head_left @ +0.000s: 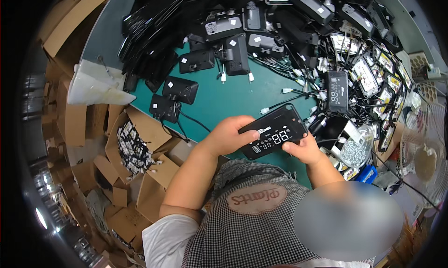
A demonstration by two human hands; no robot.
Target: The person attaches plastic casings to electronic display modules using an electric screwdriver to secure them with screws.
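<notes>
Between my two hands is a black display panel, flat and rectangular with rounded corners, its face printed with white digit segments and small icons. My left hand grips its left end, thumb on the face and fingers behind. On the right end, my right hand holds it with the thumb on the lower edge; the fingers underneath are mostly hidden. The panel is tilted, above the near edge of the green table. A similar display unit lies to the right among cables with white connectors.
Black housings cover the table's far side, beside a stack of glossy black panels. Circuit units with wires pile up at right, near a bag of screws and a fan. Cardboard boxes stand at left.
</notes>
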